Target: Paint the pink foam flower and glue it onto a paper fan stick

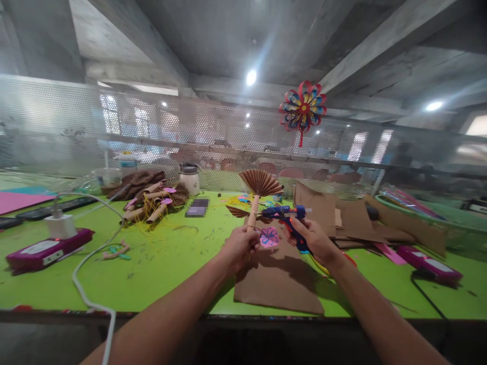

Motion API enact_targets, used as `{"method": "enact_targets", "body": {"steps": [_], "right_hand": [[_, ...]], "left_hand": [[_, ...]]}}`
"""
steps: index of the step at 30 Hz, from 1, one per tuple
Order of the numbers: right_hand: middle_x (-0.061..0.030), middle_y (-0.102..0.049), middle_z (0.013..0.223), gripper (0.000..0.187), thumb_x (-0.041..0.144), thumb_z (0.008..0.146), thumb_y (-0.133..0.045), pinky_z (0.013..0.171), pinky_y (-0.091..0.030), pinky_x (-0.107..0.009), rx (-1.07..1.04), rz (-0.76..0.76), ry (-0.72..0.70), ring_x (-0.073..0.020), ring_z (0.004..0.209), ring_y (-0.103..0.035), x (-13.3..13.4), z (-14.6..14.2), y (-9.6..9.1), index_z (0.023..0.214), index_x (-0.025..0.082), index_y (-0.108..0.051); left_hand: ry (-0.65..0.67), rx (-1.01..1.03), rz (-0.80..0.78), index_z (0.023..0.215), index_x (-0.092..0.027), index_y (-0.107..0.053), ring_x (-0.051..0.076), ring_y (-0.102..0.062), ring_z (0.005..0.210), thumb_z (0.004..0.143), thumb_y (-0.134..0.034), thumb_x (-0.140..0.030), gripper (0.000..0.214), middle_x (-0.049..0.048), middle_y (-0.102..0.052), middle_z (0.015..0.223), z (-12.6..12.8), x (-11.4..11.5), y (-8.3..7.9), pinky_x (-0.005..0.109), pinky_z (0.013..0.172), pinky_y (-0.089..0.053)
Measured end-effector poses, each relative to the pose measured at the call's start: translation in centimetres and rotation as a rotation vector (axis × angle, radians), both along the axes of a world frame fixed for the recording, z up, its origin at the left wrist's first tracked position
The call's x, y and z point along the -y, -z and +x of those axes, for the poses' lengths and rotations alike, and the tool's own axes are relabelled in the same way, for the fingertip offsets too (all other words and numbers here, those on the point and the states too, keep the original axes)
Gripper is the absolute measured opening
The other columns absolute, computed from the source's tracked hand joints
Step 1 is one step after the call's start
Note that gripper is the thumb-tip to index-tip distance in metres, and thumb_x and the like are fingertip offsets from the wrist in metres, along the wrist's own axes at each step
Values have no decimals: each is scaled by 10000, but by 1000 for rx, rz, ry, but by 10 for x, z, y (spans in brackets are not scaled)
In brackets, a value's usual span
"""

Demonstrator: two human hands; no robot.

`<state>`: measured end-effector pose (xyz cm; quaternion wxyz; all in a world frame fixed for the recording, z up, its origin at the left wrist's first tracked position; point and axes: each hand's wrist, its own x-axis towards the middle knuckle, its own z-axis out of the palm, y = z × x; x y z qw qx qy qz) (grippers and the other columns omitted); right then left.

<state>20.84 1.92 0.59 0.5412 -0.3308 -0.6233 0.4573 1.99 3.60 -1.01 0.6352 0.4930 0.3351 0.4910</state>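
Left fingers [251, 240] clamping one tube [253, 212], right fingers [291, 232] one glue gun [281, 212], two power strips [49, 251]

Site: a craft workshop, by my reading. Bare concrete ceiling [213, 40] with lamps [251, 77]; perforated screen [228, 116] behind my green table [152, 276]. Tabletop strewn with yellow shreds [152, 226], cardboard sheets [315, 208], power strips [49, 249]. Flower ornament [304, 108] displayed at the screen. Glue gun [281, 211] in my right hand [310, 237].
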Motion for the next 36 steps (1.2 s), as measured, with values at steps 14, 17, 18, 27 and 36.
{"method": "enact_targets", "body": {"steps": [14, 17, 18, 27, 36], "right_hand": [[-12, -533, 626, 368, 511, 766, -587, 474, -307, -235, 15, -4, 1, -89, 494, -426, 2, 1, -2, 731, 144, -577], [-12, -524, 618, 381, 518, 758, -591, 466, -296, -232, 29, -15, -3, -87, 490, -417, 0, 2, 0, 722, 139, -581], [-10, -523, 619, 382, 518, 758, -591, 463, -292, -231, 28, -17, -5, -83, 486, -411, -1, 3, 1, 742, 137, -590], [-8, -512, 619, 360, 494, 787, -571, 477, -294, -239, 30, 15, -16, -90, 503, -414, 2, 2, -1, 781, 135, -602], [-47, -579, 652, 392, 505, 805, -539, 501, -345, -234, 122, 79, 103, -101, 537, -471, 1, 5, -4, 744, 130, -634]], "left_hand": [[6, 11, -15, 648, -154, -453, 38, -374, 397, 657, -619, -156, 166, -58, -398, 486, -1, -1, 2, 143, 349, -230], [20, 14, 3, 629, -153, -447, 38, -366, 394, 659, -605, -150, 161, -51, -408, 477, -1, -2, 2, 143, 349, -230], [23, 11, 6, 623, -155, -441, 38, -361, 390, 663, -604, -153, 168, -49, -409, 471, -1, -3, 2, 144, 346, -224], [38, 42, 0, 634, -157, -430, 32, -351, 382, 675, -612, -154, 186, -55, -404, 474, -2, -4, 1, 145, 346, -220], [66, 73, -20, 651, -150, -447, 37, -398, 402, 664, -629, -150, 183, -55, -400, 482, -3, -3, 1, 131, 342, -228]]}}
